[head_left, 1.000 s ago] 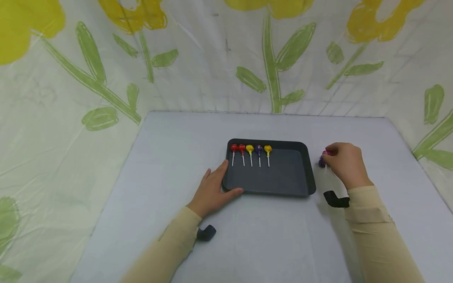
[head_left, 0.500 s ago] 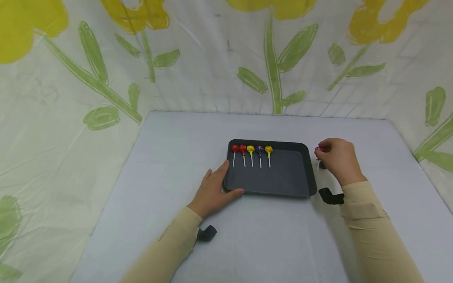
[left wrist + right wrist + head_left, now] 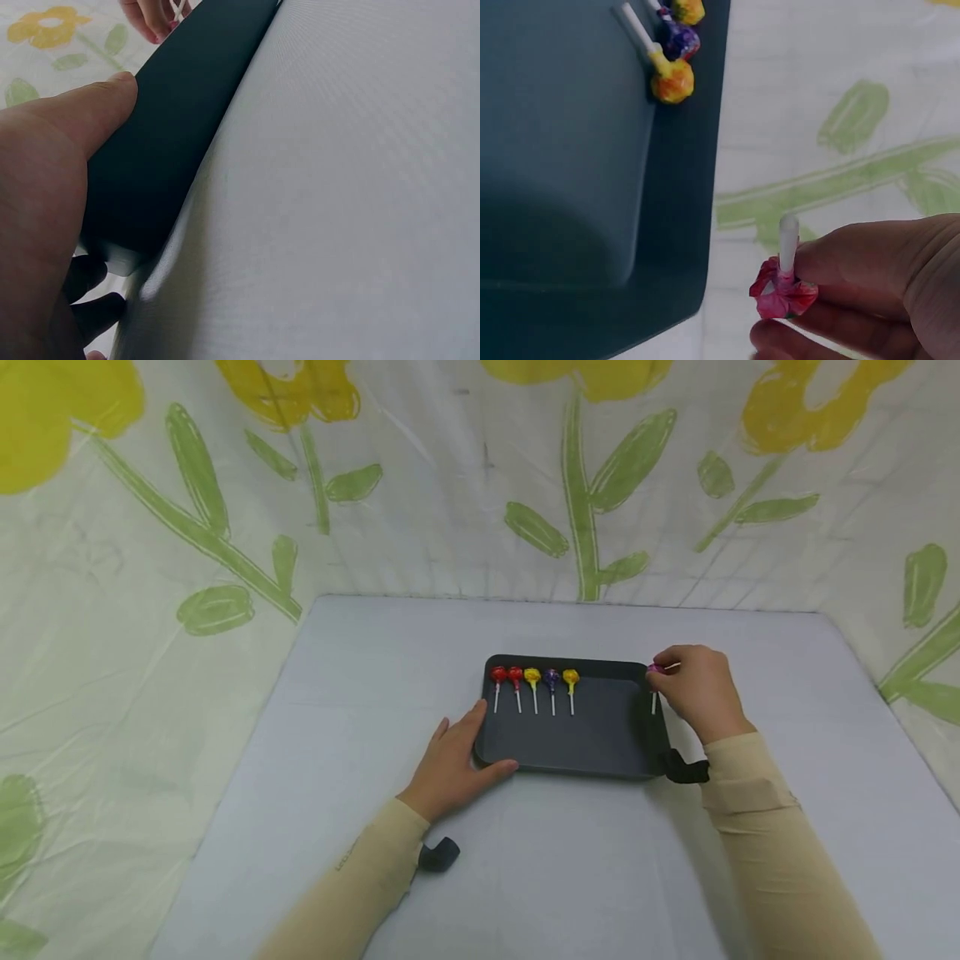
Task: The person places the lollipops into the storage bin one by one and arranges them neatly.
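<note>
My right hand pinches a lollipop in a pink wrapper between thumb and fingers, its white stick pointing down in the head view. It overlaps the right rim of a dark grey tray. Along the tray's back left lies a row of lollipops: two red ones, a yellow one, a purple one and another yellow one. My left hand rests at the tray's near left corner, thumb along the front edge, fingers extended up the left side.
The tray lies on a white table. Behind and beside it hangs a pale sheet printed with yellow flowers and green leaves. Black curved pieces stick out at both wrists.
My right hand has lifted the pink lollipop from the right of the tray and carried it left to the tray's right rim. My left hand stays at the corner.
</note>
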Available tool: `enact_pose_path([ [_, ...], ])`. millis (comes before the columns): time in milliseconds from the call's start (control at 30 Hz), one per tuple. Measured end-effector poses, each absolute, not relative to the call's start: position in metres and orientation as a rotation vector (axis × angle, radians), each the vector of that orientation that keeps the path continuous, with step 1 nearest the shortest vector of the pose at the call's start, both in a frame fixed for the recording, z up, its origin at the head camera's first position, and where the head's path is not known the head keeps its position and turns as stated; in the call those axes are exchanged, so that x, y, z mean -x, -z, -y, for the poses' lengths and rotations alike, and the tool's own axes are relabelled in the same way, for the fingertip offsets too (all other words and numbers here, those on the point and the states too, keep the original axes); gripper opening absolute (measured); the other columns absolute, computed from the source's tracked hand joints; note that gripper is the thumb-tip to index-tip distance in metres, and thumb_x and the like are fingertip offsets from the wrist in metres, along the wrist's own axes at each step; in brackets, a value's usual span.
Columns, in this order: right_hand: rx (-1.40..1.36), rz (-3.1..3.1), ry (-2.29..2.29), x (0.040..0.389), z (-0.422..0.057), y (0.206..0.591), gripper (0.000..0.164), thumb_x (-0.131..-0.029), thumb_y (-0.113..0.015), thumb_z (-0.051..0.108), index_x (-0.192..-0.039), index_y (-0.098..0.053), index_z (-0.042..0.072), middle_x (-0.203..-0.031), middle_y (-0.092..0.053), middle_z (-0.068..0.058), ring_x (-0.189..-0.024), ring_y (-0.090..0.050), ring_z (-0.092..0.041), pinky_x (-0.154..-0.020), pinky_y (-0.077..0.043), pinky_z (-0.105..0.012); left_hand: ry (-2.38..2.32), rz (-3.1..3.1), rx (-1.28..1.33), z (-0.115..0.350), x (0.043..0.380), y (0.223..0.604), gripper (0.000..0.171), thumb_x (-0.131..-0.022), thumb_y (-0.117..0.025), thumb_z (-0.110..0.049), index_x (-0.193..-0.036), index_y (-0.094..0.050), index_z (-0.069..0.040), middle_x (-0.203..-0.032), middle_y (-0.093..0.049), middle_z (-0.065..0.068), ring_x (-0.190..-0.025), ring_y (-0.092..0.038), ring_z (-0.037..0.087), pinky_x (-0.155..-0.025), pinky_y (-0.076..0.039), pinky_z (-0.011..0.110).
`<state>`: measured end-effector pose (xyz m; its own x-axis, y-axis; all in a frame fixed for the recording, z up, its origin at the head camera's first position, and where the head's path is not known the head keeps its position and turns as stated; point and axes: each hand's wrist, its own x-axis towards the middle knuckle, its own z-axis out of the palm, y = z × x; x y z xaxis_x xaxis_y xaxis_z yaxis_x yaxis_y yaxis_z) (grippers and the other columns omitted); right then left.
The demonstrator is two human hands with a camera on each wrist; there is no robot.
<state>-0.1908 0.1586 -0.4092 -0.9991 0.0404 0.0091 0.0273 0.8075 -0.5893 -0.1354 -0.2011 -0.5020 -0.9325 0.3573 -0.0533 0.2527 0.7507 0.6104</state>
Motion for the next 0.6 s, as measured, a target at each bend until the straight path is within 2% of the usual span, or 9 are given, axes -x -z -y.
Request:
enact_pose_path([
  [200, 0.016, 2.961, -0.964, 0.196, -0.152, 0.410, 0.027, -0.097, -0.071, 0.014, -0.114, -0.076, -0.006, -0.104, -0.077, -0.027, -0.092, -0.076, -0.038, -0.079, -0.060, -0.054, -0.941, -2.785, -0.493, 0.201, 0.135, 0.502, 0.110, -0.090, -0.059, -0.080, -0.169, -0.021, -0.014, -0.172, -0.029, 0.002, -0.157, -0.033, 0.020, -0.132, -0.009, 0.049],
  [400, -0.073, 2.944, -0.966, 0.202, -0.141, 0.410, 0.023, -0.096, -0.072, 0.011, -0.110, -0.077, -0.007, -0.100, -0.077, -0.027, -0.088, -0.075, -0.036, -0.074, -0.060, -0.048, -0.950, -2.790, -0.489, 0.202, 0.134, 0.502, 0.110, -0.090, -0.060, -0.080, -0.169, -0.021, -0.014, -0.172, -0.030, 0.002, -0.156, -0.034, 0.020, -0.132, -0.009, 0.048],
  [600, -0.120, 2.953, -0.942, 0.208, -0.130, 0.407, 0.023, -0.096, -0.073, 0.010, -0.109, -0.077, -0.008, -0.102, -0.076, -0.028, -0.095, -0.073, -0.040, -0.079, -0.060, -0.054, -0.939, -2.788, -0.486, 0.202, 0.134, 0.501, 0.109, -0.091, -0.060, -0.079, -0.169, -0.020, -0.014, -0.172, -0.029, 0.002, -0.156, -0.034, 0.021, -0.132, -0.008, 0.047],
])
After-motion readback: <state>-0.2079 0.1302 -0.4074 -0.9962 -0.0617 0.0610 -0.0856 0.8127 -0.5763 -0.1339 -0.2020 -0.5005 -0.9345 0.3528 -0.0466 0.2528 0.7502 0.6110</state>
